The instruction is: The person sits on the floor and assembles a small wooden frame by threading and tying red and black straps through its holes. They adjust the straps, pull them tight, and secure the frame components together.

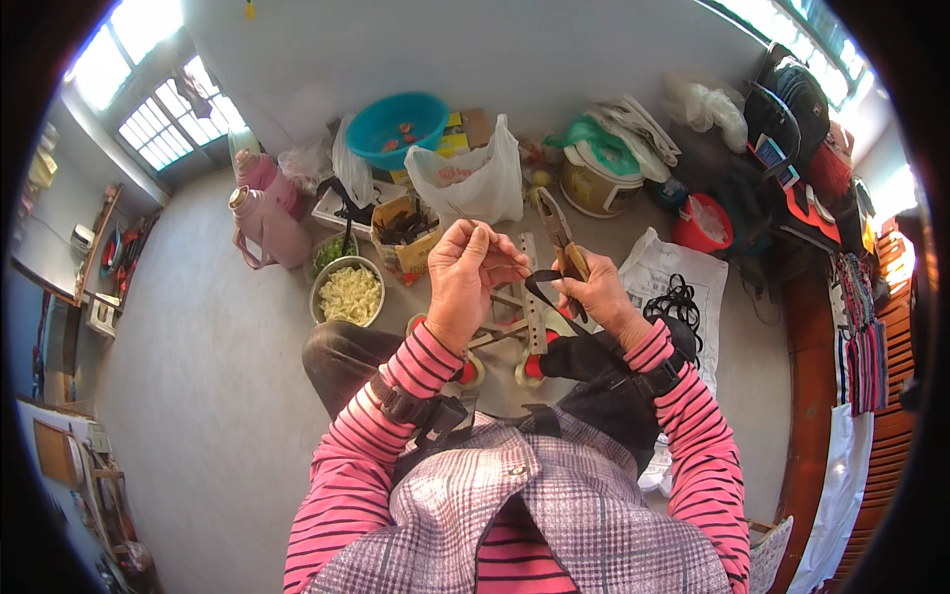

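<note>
Left hand (pixel 465 272) closed, fingertips pinching the upper end of a black strap (pixel 542 285); right hand (pixel 594 292) gripped round the wooden handles of shears (pixel 560 241), blades pointing up and away. Strap lies between the hands, long axis slanting down-right toward the lap, nearer the right hand; its far end is lost against dark cloth, and the blade opening is hard to make out. Beyond: metal bowl (pixel 348 295) of pale pieces at left, white plastic bag (pixel 473 178) behind.

- One view only is given, taken from a fisheye camera worn on the person's head.
- It is aimed steeply down, close over the left hand (pixel 465 272) and right hand (pixel 594 292).
- The grey floor (pixel 198 346) is seen all around, its straight edges bent toward the dark rim.
</note>
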A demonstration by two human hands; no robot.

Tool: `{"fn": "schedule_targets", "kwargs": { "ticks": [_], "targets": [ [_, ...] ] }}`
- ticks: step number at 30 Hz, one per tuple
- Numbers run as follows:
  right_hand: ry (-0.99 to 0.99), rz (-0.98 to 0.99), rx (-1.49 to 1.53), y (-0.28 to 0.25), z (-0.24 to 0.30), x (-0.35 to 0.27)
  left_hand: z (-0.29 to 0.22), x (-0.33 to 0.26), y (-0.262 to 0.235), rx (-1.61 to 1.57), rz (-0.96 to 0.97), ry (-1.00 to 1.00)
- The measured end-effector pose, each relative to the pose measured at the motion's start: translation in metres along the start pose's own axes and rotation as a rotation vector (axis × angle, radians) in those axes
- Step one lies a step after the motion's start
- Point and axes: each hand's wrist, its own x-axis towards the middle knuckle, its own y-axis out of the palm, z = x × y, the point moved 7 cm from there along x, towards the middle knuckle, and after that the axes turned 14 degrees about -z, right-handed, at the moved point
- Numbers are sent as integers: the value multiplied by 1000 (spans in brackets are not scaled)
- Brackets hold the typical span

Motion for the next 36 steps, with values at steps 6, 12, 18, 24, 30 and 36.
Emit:
{"fn": "schedule_targets", "kwargs": {
  "ticks": [6,12,18,24,30,36],
  "targets": [
    [46,-46,-144,-14,-10,-3,0,-1,0,79,-45,24],
    [-47,-175,-178,-38,13,-8,-2,-1,0,182,-90,66],
    [-85,-94,116,-13,46,-35,4,-4,7,223,-80,87],
    [-92,-63,100,16,51,-42,7,-9,15,255,-69,94],
    [-18,-68,180,18,43,-42,9,-10,13,239,-59,70],
    [4,-86,204,18,44,-42,13,-7,9,307,-29,90]
  ]
}}
